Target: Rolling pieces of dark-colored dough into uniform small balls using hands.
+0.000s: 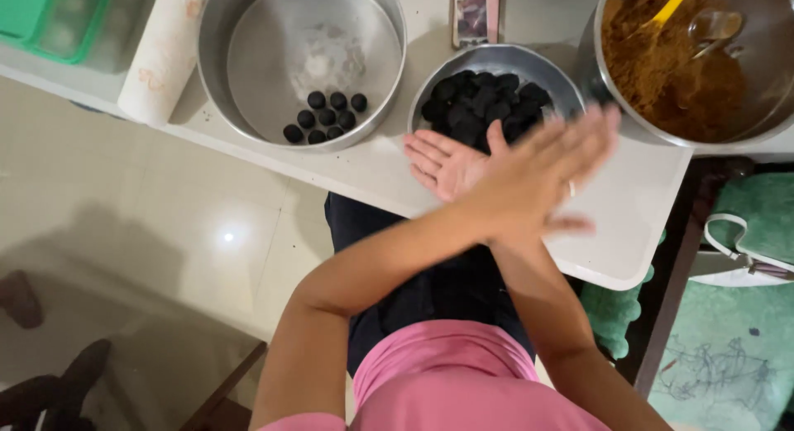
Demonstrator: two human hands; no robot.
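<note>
My two forearms cross in front of me over the white table's edge (628,224). My right hand (442,165) lies palm up, fingers pointing left. My left hand (542,170) rests flat on top of it, palm down, fingers spread and blurred by motion. Whatever lies between the palms is hidden. Just beyond my hands stands a small steel bowl (546,74) heaped with dark round balls (480,104). Left of it, a wider steel bowl (248,34) holds several of the same dark balls (325,115) and a dusting of white powder.
A large steel pot (765,83) of brown powder (662,67) with a yellow-handled spoon (674,2) stands at the back right. A paper towel roll (165,50), a green container (50,17) and a pink flat object (475,13) line the far side. Tiled floor lies left, a green mat (728,348) right.
</note>
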